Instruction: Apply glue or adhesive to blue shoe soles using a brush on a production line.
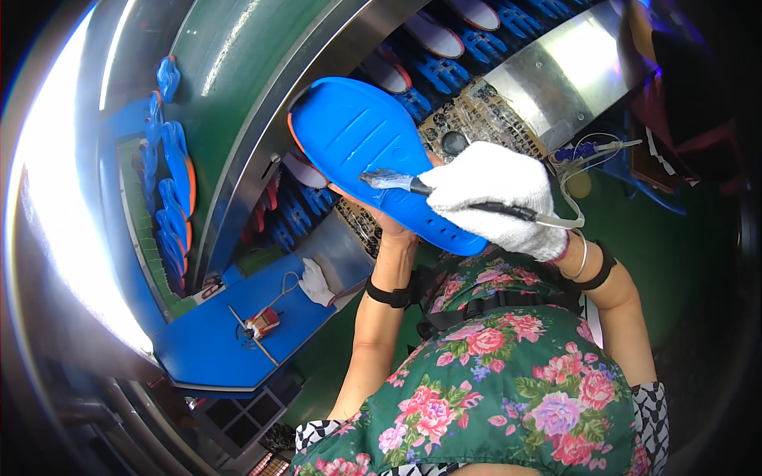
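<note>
A blue shoe sole (349, 119) with an orange edge lies tilted across the middle of the view, its ribbed inner face up. My bare left hand (390, 222) supports it from beneath, with most of its fingers hidden by the sole. My right hand (500, 186), in a white knit glove, is closed around a glue brush (385, 179) with a dark handle. The bristles touch the sole's inner face near its middle. From the brush's rear end a clear tube (573, 208) runs past my right wrist.
A green conveyor belt (230, 67) with a metal rail runs along the upper left. Several blue-and-orange soles (176, 170) stand at far left. A blue table (214, 337) holds a white glove (316, 282) and a red cup (263, 321). More shoe parts (444, 75) sit under the rail.
</note>
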A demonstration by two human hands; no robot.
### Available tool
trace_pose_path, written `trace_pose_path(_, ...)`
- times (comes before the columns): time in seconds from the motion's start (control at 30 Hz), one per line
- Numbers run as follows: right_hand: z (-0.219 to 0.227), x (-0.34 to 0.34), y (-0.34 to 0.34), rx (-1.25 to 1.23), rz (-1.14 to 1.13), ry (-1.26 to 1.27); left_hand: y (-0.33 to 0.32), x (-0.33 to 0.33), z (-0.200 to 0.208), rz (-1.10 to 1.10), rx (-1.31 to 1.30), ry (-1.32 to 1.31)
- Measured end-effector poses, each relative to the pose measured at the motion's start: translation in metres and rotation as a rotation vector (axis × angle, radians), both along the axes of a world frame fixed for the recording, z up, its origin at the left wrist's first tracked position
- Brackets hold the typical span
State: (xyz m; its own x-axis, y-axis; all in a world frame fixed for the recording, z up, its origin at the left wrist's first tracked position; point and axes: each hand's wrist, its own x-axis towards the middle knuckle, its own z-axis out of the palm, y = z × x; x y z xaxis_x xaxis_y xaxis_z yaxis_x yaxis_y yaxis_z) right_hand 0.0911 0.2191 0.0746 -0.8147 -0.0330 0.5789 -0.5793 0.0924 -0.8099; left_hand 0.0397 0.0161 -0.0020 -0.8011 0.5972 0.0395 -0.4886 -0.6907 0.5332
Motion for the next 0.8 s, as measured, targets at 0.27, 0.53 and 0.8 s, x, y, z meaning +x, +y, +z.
trace_pose_path(0.27,-0.010,0.008,-0.010,-0.054,0.079,-0.038,-0.002,-0.008,-0.001,0.011,-0.076,0.087)
trace_pose_path(0.53,-0.008,0.019,-0.013,-0.106,0.144,-0.078,-0.014,-0.027,-0.021,0.055,0.173,0.066)
trace_pose_path(0.8,-0.012,0.027,-0.022,0.081,-0.038,0.062,-0.005,-0.029,-0.005,0.014,0.276,0.061)
